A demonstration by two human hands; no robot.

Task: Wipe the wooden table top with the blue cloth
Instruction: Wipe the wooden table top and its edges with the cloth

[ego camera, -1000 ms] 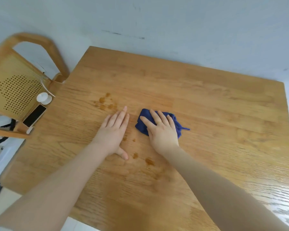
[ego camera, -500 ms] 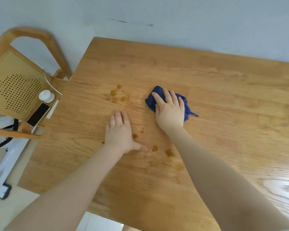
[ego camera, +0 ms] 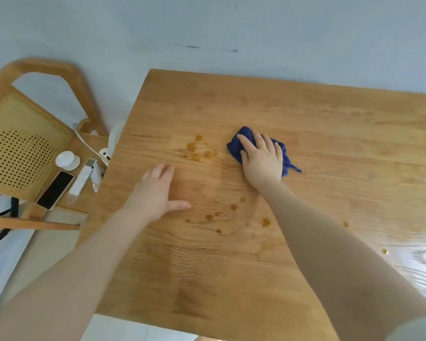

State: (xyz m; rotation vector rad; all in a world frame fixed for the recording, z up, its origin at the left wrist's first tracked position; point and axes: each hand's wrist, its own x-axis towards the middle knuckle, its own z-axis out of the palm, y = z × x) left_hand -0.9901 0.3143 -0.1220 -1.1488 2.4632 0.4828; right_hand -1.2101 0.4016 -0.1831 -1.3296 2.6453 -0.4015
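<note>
Fingers of right hand flat on cloth; left hand open on table. Should sweep left over spots, pressing evenly.

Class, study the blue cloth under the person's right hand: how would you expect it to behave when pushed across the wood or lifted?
The blue cloth looks bunched and creased under the right hand, so it is probably soft and floppy, sagging if lifted. A loose corner trails beside the hand, so pushing may drag folds behind. It likely slides easily over the smooth wooden table top.
</note>
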